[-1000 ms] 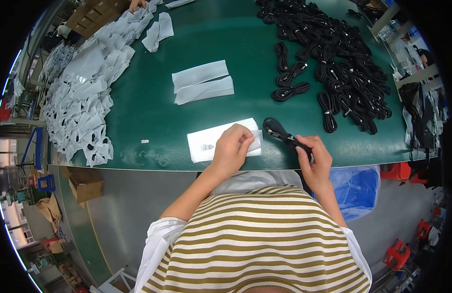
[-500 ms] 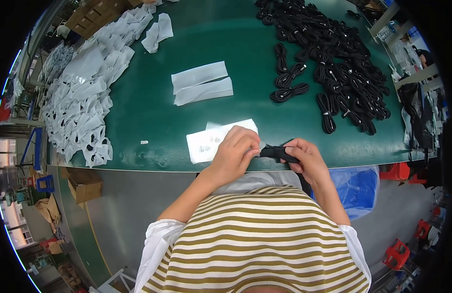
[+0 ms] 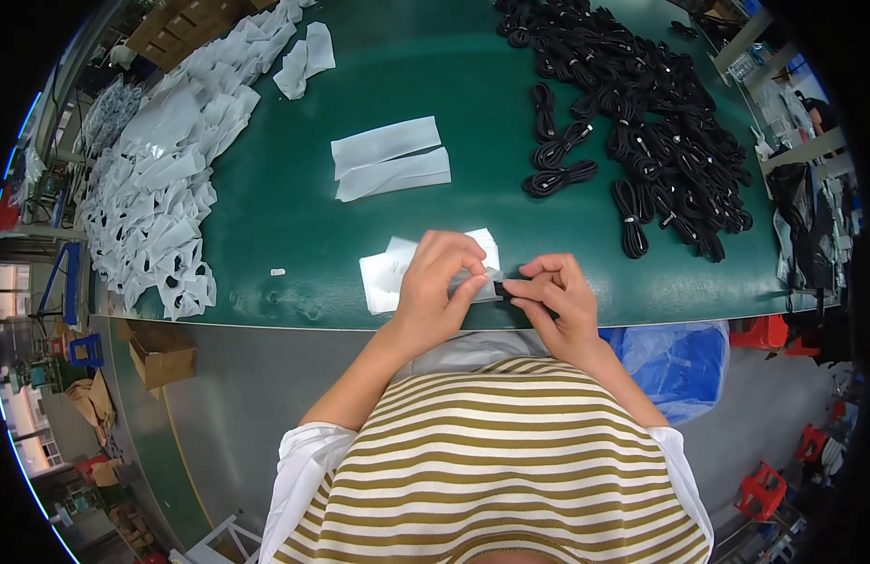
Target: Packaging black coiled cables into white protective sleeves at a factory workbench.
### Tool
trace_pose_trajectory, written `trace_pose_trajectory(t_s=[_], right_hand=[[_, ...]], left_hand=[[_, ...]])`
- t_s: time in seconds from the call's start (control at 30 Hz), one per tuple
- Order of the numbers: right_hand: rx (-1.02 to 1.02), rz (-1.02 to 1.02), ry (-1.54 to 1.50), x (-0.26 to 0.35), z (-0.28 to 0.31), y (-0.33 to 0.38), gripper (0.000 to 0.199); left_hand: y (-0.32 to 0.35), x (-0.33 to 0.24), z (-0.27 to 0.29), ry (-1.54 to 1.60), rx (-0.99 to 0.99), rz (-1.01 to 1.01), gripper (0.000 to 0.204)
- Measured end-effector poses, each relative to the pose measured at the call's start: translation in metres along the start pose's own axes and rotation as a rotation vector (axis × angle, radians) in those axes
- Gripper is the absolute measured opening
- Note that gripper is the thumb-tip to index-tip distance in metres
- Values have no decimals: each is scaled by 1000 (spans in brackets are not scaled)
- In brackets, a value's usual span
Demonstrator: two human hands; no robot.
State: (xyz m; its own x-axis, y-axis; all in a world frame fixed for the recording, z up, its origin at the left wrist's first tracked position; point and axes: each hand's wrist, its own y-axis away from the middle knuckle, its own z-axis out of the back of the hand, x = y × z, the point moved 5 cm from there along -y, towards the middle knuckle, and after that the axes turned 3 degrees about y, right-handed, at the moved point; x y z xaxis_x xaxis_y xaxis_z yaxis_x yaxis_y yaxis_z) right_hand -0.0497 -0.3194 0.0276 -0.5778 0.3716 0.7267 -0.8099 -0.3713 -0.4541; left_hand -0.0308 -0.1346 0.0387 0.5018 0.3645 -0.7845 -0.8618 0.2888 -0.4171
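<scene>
- Change since the earlier frames: the coiled black cable (image 3: 506, 288), seen whole between the hands half a second before, had mostly gone into the small translucent white plastic bag (image 3: 472, 282); only a dark end showed at the bag's mouth, and the two hands had closed in together at lower centre of the frame.
- Left hand (image 3: 438, 282): clamped on the bag, fingers curled over its top, thumb beneath; held just above the near edge of the green table (image 3: 294, 235).
- Right hand (image 3: 557, 296): pinched shut on the protruding cable end, fingertips touching the bag mouth.
- Stack of flat white bags (image 3: 383, 277): lay on the table directly under and left of the left hand.
- Two long white folded sheets (image 3: 390, 160): lay side by side at upper centre, well apart from the hands.
- Heap of coiled black cables (image 3: 642, 113): filled the upper right; a few loose coils lay at its left edge.
- Pile of filled white bags (image 3: 162, 188): spread down the upper left.
- Handling judgement: the step looked best done by keeping the bag mouth held open and steady with the left hand while the right pushed the coil in flat, tie intact, so no loop caught on the thin film or sprang loose.
</scene>
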Motion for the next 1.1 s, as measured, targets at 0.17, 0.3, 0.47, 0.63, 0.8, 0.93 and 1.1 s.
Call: trace_pose_trajectory(t_s=[0.17, 0.3, 0.47, 0.63, 0.8, 0.93, 1.1], right_hand=[[-38, 140, -131, 14, -12, -29, 37], [-157, 59, 36, -1, -2, -45, 34], [-200, -277, 489, -60, 30, -67, 33], [-15, -438, 766, -69, 34, -65, 28], [-198, -322, 634, -81, 50, -34, 21], [-183, -666, -173, -77, 43, -11, 21], [-80, -413, -30, -37, 37, 3, 22]], left_hand=[[0, 9, 19, 184, -103, 134, 8], [2, 19, 62, 560, -346, 281, 5], [-28, 9, 108, 519, -558, 152, 5], [-44, 14, 68, -321, -393, -78, 17], [0, 13, -1, -240, -86, -86, 23], [12, 18, -28, -257, 107, -28, 17], [13, 27, -27, -158, 76, 70, 11]])
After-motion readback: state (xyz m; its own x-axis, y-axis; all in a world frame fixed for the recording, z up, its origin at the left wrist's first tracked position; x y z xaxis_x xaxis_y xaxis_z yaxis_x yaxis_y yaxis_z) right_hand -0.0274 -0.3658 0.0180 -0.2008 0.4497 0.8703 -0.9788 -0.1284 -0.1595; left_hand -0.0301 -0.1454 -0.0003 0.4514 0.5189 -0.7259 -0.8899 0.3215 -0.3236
